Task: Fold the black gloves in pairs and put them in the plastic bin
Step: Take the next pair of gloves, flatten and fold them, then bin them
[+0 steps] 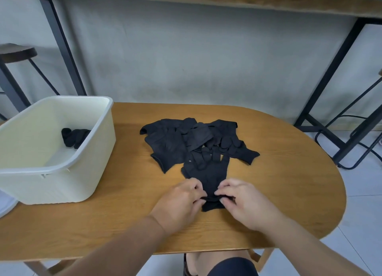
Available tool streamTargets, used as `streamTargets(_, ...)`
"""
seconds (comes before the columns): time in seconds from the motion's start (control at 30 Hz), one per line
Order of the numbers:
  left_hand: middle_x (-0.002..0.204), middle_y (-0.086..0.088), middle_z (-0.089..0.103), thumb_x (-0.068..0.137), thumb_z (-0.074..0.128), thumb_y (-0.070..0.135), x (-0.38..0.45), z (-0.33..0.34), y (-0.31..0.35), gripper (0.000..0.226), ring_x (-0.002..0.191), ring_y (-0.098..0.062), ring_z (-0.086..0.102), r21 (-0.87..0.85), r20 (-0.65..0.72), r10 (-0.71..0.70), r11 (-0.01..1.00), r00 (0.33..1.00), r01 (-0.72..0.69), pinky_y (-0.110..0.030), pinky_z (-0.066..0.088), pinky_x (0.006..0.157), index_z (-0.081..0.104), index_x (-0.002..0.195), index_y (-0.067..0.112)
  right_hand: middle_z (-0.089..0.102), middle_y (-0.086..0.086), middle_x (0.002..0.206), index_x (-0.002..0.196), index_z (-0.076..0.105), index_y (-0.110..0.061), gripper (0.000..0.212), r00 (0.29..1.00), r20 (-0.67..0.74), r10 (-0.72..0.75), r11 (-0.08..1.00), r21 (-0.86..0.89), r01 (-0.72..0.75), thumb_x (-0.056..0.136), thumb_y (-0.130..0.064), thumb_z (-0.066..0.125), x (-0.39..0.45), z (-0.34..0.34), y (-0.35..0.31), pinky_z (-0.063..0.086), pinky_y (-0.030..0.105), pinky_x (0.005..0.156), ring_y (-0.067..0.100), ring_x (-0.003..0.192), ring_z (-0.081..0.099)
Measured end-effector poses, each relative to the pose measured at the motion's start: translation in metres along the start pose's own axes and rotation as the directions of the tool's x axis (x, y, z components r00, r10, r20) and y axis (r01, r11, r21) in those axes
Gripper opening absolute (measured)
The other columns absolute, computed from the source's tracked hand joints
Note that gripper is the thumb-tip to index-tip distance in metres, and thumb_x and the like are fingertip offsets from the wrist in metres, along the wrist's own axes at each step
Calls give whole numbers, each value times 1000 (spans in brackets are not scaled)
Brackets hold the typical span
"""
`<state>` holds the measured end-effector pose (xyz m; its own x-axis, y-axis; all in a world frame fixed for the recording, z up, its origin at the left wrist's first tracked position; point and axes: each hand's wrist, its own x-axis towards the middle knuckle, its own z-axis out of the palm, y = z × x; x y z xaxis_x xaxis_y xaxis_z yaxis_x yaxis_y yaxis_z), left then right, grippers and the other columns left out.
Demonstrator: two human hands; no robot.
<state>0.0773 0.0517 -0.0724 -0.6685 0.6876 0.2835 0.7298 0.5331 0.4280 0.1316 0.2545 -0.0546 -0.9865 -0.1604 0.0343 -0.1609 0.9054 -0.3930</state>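
At far left the plastic bin (62,151) holds one folded pair (74,138). Unfolded gloves (186,140) lie piled mid-surface. Nearer, the left hand (182,201) and right hand (246,203) pinch a glove's cuff (210,199); folding has begun, and next it likely needs doubling over.

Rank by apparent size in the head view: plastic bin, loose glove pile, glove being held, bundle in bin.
1. plastic bin
2. loose glove pile
3. glove being held
4. bundle in bin, partly hidden by the bin wall

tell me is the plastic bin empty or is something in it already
Not empty. A bundle of black gloves lies on the floor of the plastic bin, against its right wall; the rest of the floor is bare.
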Motion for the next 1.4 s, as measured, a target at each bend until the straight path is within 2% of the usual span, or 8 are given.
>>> streamTargets(0.17,119,16,43,90,47,61,0,-2,6,53,102,-3,43,67,131,-9,998,991,0,-19,41,90,55,129,25,45,-30,122,128,61,-34,40,994,104,28,999,42,-32,88,-32,59,0,-9,-2,49,20,88,5,99,58)
streamTargets(0.3,120,8,47,99,43,42,-4,-2,11,35,106,-9,48,137,96,40,989,995,-53,-20,41,91,57,124,22,47,-28,121,125,63,-34,35,994,103,36,999,-3,-36,90,-36,59,-7,-5,-5,44,11,77,1,86,57)
streamTargets(0.4,86,8,57,93,39,31,-10,2,10,30,73,-8,55,196,121,182,959,976,-204,-25,52,66,67,89,24,58,-23,105,97,74,-34,19,989,125,75,988,122,-90,86,-45,63,-6,-13,-13,53,24,81,2,87,60)
streamTargets(0.5,85,10,59,94,38,32,-15,3,10,31,70,-7,55,192,154,213,952,965,-240,-25,51,64,68,91,25,60,-16,95,87,74,-30,13,986,81,143,979,136,-153,87,-40,66,2,-22,-16,54,25,76,4,78,61)
streamTargets(0.67,90,16,52,93,52,48,-7,-10,11,23,75,-3,51,-70,44,-207,975,977,210,-18,45,68,63,92,27,55,-15,96,93,73,-30,8,989,88,121,989,79,-128,87,-34,69,9,-9,-20,50,20,75,0,80,55)
streamTargets(0.83,103,4,59,91,60,45,33,-22,-24,43,84,-11,58,-193,30,-683,713,730,674,-22,42,68,55,126,20,56,-13,91,82,69,-30,5,979,88,185,977,94,-193,85,-34,71,13,-6,-22,50,19,72,5,82,58)
streamTargets(1.03,88,-1,68,89,67,29,57,-24,-44,11,78,-18,63,-228,166,-729,627,664,745,-32,54,73,65,86,18,56,-11,89,77,65,-31,11,972,118,201,975,71,-211,88,-29,69,15,-6,-25,50,20,69,8,79,59)
streamTargets(1.4,76,8,62,88,67,36,51,-19,-39,15,71,-12,61,-198,115,-678,700,726,686,-33,55,70,64,84,21,56,-12,98,83,61,-32,10,953,193,232,972,-6,-235,93,-30,62,19,-13,-38,51,25,77,10,88,59)
